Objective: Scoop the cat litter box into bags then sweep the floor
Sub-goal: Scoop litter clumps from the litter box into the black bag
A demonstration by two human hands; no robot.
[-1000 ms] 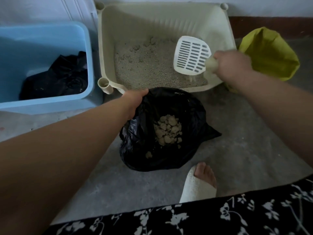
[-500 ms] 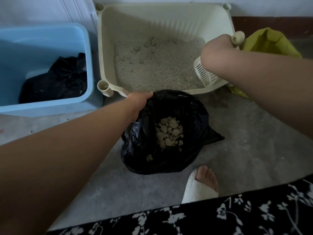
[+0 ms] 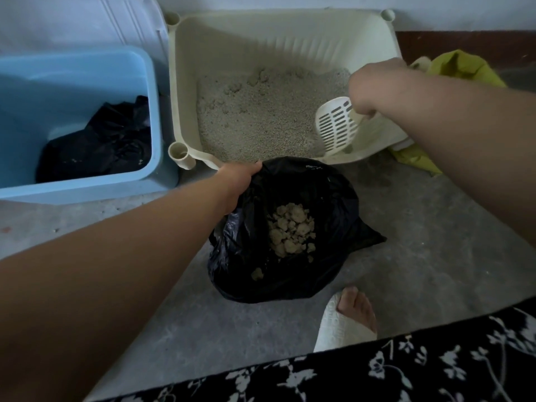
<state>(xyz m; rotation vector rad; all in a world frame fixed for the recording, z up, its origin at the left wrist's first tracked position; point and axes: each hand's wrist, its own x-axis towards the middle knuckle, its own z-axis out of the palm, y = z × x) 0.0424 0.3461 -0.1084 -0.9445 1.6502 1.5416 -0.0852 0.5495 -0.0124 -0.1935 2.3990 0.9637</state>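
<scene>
A cream litter box (image 3: 290, 33) stands against the wall, with grey litter (image 3: 255, 117) spread over its floor. My right hand (image 3: 371, 85) grips the handle of a white slotted scoop (image 3: 336, 126), whose blade points down into the box's near right corner. In front of the box sits an open black bag (image 3: 327, 198) holding several pale litter clumps (image 3: 293, 230). My left hand (image 3: 240, 181) grips the bag's left rim and holds it open.
A blue plastic bin (image 3: 145, 111) with a crumpled black bag inside stands left of the litter box. A yellow-green bag (image 3: 461, 68) lies behind my right arm. My bandaged foot (image 3: 348, 320) rests on the grey floor below the bag.
The scoop went from raised over the box down into the litter at the near right corner, and its blade has come further into view. My left hand kept holding the bag.
</scene>
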